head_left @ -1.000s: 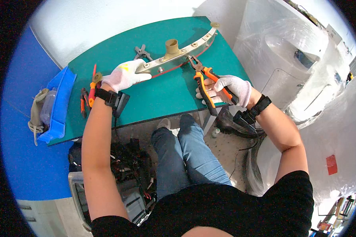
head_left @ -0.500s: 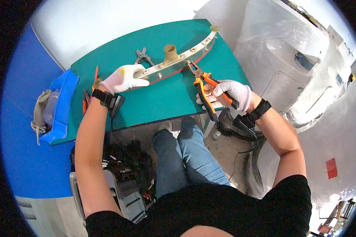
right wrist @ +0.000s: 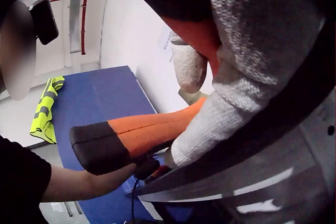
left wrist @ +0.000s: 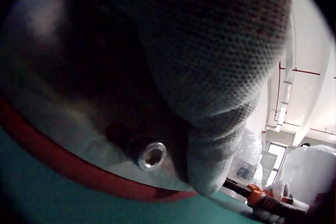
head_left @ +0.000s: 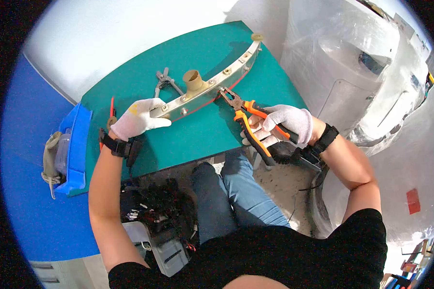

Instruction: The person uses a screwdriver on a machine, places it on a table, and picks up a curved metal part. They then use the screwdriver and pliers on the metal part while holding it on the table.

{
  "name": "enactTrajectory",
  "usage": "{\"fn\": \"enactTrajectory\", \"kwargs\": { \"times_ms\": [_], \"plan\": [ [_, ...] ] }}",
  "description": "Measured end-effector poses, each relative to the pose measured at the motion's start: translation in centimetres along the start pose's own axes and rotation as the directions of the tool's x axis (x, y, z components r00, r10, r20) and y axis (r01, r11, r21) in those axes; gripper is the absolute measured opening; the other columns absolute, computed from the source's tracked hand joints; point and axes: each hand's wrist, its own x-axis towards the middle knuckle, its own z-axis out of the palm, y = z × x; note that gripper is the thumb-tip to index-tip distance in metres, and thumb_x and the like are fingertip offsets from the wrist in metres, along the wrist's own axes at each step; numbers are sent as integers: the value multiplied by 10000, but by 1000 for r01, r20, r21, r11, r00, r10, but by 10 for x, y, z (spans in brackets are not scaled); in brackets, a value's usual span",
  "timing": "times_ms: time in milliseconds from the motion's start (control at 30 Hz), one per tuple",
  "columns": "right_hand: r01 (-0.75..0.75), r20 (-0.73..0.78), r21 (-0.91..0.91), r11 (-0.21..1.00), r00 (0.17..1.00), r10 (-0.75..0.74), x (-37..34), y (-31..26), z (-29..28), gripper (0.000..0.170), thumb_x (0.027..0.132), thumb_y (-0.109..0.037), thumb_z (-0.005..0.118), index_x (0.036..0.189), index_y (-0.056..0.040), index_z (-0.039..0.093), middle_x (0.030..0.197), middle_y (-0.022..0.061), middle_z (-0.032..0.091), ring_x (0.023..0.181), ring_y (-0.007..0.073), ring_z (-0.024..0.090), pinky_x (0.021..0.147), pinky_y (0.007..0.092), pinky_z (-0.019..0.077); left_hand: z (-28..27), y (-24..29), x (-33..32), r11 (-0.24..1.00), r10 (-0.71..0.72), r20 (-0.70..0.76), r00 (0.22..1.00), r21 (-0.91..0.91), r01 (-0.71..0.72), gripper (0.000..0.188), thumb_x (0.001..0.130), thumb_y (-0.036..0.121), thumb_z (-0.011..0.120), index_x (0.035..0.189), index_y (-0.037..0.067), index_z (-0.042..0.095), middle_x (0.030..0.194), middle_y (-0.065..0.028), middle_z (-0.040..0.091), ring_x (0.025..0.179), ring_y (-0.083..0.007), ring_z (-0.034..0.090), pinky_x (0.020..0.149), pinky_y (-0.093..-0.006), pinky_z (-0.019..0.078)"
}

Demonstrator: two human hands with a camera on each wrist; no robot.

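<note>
A curved metal bar (head_left: 217,83) with a tan round socket (head_left: 193,82) and a red lower edge lies across the green table. The gloved left hand (head_left: 139,117) grips its left end, thumb in front; the left wrist view shows glove fingers (left wrist: 210,98) beside a hollow metal stud (left wrist: 152,155). In the gloved right hand (head_left: 283,126) are orange-and-black pliers (head_left: 250,126), handles spread, their jaws at a stud on the bar's front side. From the right wrist, the fingers (right wrist: 210,124) lie around an orange handle (right wrist: 152,132).
Grey pliers (head_left: 166,82) lie behind the bar. At the table's left are a blue bin (head_left: 77,149) and a red-handled tool partly behind the left wrist. Plastic-wrapped white equipment (head_left: 337,72) stands on the right. A green table (head_left: 178,144) edge faces the person's legs.
In the head view the bar, both hands and the table have shifted, the bar and left hand lower and leftward. The pliers' jaws remain at the bar, with the handles still spread.
</note>
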Motion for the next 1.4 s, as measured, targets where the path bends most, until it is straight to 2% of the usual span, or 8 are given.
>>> {"fn": "enactTrajectory", "kwargs": {
  "times_ms": [133, 467, 667, 1000, 1200, 1267, 1300, 1400],
  "plan": [
    [-29, -1, 63, 998, 1000, 29, 4, -2, -1, 369, 819, -47, 578, 1169, 17, 479, 1148, 181, 617, 1085, 314, 614, 961, 440, 493, 2, -4, 1, 997, 69, -52, 996, 33, -67, 373, 755, 271, 794, 955, 6, 625, 747, -118, 591, 696, -197, 575, 666, -314, 462],
    [53, 131, 196, 979, 988, -79, 2, 10, -8, 457, 881, -224, 542, 1262, 21, 477, 1229, 251, 575, 1115, 340, 595, 955, 447, 484, 1, 6, 3, 997, -65, 19, 998, 31, 65, 370, 758, 260, 794, 972, 22, 611, 822, -117, 635, 752, -208, 610, 716, -314, 482],
    [67, 270, 215, 974, 955, -125, -2, 10, 4, 582, 889, -295, 506, 1364, 19, 390, 1311, 219, 521, 1189, 402, 531, 977, 483, 460, 2, 5, 4, 997, -78, 19, 997, 20, 78, 363, 762, 257, 792, 975, 24, 613, 828, -116, 648, 762, -207, 630, 726, -311, 490],
    [78, 290, 326, 942, 940, -178, 0, 16, 1, 570, 874, -287, 516, 1355, -6, 394, 1313, 181, 516, 1154, 384, 554, 966, 550, 439, 3, 3, 2, 999, -24, -9, 1000, 45, 25, 382, 771, 287, 784, 991, 24, 615, 828, -140, 641, 758, -239, 632, 722, -324, 492],
    [83, 169, 262, 961, 977, -130, -5, 7, 18, 497, 872, -243, 519, 1316, -45, 420, 1151, 162, 606, 937, 333, 648, 858, 499, 514, 4, 3, 2, 998, -61, -2, 998, 30, 61, 370, 775, 292, 781, 981, 32, 615, 832, -138, 644, 770, -248, 637, 724, -334, 492],
    [70, -37, 127, 989, 997, -66, -7, -1, 30, 429, 840, -240, 590, 1213, -70, 464, 971, 108, 622, 790, 254, 652, 703, 401, 558, 4, 5, 2, 998, -56, -8, 998, 29, 57, 367, 778, 291, 779, 979, 32, 614, 832, -138, 645, 770, -250, 637, 724, -334, 492],
    [70, -36, 129, 989, 997, -66, -6, -3, 29, 429, 840, -240, 590, 1213, -70, 464, 971, 108, 622, 790, 254, 652, 703, 401, 558, 4, 6, 1, 998, -52, -15, 999, 28, 52, 363, 780, 290, 777, 978, 33, 614, 833, -138, 646, 770, -253, 637, 724, -333, 492],
    [14, -249, -246, 969, 965, -77, -7, -13, 38, 421, 783, -308, 677, 1088, -99, 474, 800, 25, 525, 637, 134, 557, 526, 283, 508, 4, 6, 1, 996, -55, -11, 998, 63, 55, 356, 781, 277, 779, 983, 36, 613, 831, -138, 644, 767, -253, 636, 724, -328, 493]
  ]
}}
